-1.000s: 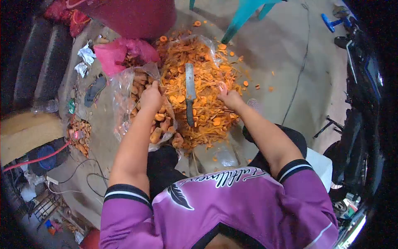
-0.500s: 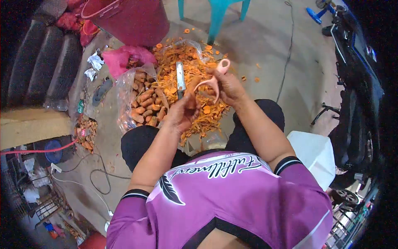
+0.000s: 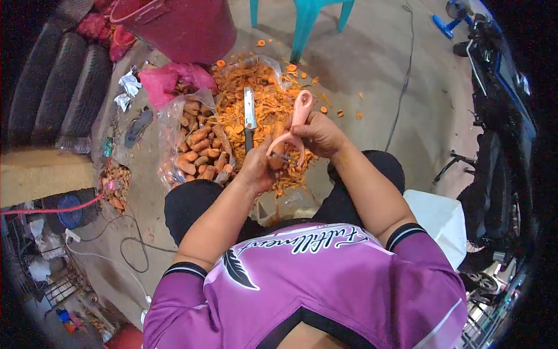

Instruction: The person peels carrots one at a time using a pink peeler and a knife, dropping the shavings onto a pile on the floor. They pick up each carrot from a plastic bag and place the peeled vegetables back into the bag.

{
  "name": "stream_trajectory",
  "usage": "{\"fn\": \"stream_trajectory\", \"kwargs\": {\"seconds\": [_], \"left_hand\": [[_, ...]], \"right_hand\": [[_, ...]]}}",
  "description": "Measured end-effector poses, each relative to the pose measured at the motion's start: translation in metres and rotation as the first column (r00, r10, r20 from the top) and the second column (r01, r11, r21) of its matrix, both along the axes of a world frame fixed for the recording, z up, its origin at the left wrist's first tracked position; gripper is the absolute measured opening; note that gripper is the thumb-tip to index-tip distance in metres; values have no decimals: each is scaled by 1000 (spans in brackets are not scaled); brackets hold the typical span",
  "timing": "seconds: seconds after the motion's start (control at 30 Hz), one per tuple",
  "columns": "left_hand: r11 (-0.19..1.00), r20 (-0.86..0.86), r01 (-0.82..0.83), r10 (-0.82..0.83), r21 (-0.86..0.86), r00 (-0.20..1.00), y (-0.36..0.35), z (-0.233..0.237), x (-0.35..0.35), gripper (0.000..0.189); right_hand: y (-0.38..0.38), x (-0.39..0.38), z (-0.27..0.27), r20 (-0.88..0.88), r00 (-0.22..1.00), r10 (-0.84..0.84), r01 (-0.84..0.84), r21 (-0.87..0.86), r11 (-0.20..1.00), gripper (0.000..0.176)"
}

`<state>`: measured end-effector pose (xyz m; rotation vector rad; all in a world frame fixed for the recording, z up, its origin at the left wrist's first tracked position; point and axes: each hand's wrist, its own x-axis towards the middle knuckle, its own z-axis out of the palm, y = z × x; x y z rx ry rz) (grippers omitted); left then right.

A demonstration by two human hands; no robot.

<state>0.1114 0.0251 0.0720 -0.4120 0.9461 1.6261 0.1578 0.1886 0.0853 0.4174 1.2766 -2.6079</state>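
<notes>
My left hand (image 3: 260,167) is closed around a carrot (image 3: 278,131), which points away from me above the peelings. My right hand (image 3: 321,135) grips a pale pink peeler (image 3: 301,110) by its handle. The peeler's forked head lies across the carrot, close to my left fingers. Below both hands spreads a heap of orange peelings and carrot slices (image 3: 235,81). A knife (image 3: 249,109) with a dark handle rests on that heap, just beyond my left hand. To the left, a clear plastic bag (image 3: 170,119) holds several carrots (image 3: 200,139).
A large red tub (image 3: 192,35) and a pink bag (image 3: 160,84) stand beyond the carrots. A teal chair (image 3: 303,26) is at the top. Tyres (image 3: 55,87) line the left, a white container (image 3: 436,221) sits by my right knee, and a cable (image 3: 405,75) crosses the floor.
The peeler has come down onto the carrot, and its handle has swung more upright. My right hand has lowered slightly, and the camera view has shifted a little.
</notes>
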Motion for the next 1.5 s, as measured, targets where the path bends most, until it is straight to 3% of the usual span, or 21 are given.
{"fn": "stream_trajectory", "kwargs": {"seconds": [0.17, 0.2, 0.23, 0.33, 0.43, 0.47, 0.5, 0.6, 0.7, 0.73, 0.8, 0.83, 0.93, 1.03, 1.17, 1.2, 1.3, 1.33, 1.43, 1.47, 1.5], "left_hand": [[992, -15, 36, -34, 122, 999, -5, -14, -4, 36], [985, -36, 63, -58, 159, 998, -6, -14, -5, 37], [984, -15, 71, -69, 161, 998, -7, -14, -6, 37], [984, 2, 78, -79, 158, 997, -10, -10, -6, 39], [993, -48, 44, -39, 108, 998, -10, -6, -6, 39], [998, -43, 19, -16, 67, 999, -9, -8, -7, 38], [1000, -38, -6, 7, 23, 999, -9, -10, -8, 37], [987, 67, -34, 24, 155, 997, -16, -29, -14, 35], [993, 149, -98, 86, 70, 985, -12, -20, -6, 33], [992, 157, -67, 49, 111, 986, -13, -20, -5, 34], [981, 166, -6, -26, 193, 986, -16, -18, -5, 34], [988, 154, 1, -25, 155, 988, -15, -15, -3, 34], [999, 101, 2, -7, 46, 995, -9, -8, -2, 35], [999, 73, -52, 53, -9, 996, -7, -8, -7, 35], [994, 124, -36, 24, 102, 992, -10, -12, -10, 34], [990, 123, -12, -5, 140, 992, -15, -19, -11, 34], [987, 58, -5, -5, 162, 998, -18, -30, -11, 35], [991, 42, 11, -16, 135, 999, -15, -25, -10, 35], [998, 10, 19, -19, 57, 1000, -9, -9, -7, 36], [999, 6, -12, 12, 36, 1000, -9, -10, -8, 36], [999, 2, -48, 48, 14, 999, -9, -12, -9, 36]], "right_hand": [[10, -14, -27, -18, 994, 107, -103, 140, 985, 22], [16, -16, -28, 44, 999, 1, -7, 126, 992, 18], [24, -19, -30, 64, 992, -113, 96, 229, 969, 17], [43, -26, -38, 8, 910, -415, 363, 471, 804, 15], [34, -27, -35, -43, 935, -351, 347, 308, 886, 15], [26, -23, -30, 29, 954, -299, 289, 187, 939, 15], [17, -21, -20, 13, 981, -192, 184, 221, 958, 15], [-8, -14, 1, 32, 994, 107, -111, 253, 961, 16], [-9, -15, -10, 58, 984, 169, -178, 279, 944, 14], [-2, -20, -26, -22, 999, 23, -13, 354, 935, 12], [29, -29, -34, 63, 977, -205, 151, 474, 868, 11], [36, -30, -33, 92, 943, -319, 224, 534, 815, 11], [34, -28, -26, 41, 926, -376, 327, 415, 849, 12], [11, -22, -23, 1, 982, -188, 184, 218, 958, 16], [-1, -15, -23, -106, 956, 272, -231, 294, 927, 15], [3, -18, -22, -8, 953, 303, -294, 226, 929, 14], [20, -29, -42, 18, 993, -121, 110, 287, 951, 15], [33, -32, -46, 59, 965, -255, 184, 541, 821, 13], [41, -31, -40, 87, 949, -303, 238, 429, 872, 9], [31, -29, -38, 7, 957, -289, 272, 318, 908, 12], [20, -26, -29, 23, 986, -167, 151, 316, 937, 13]]}}
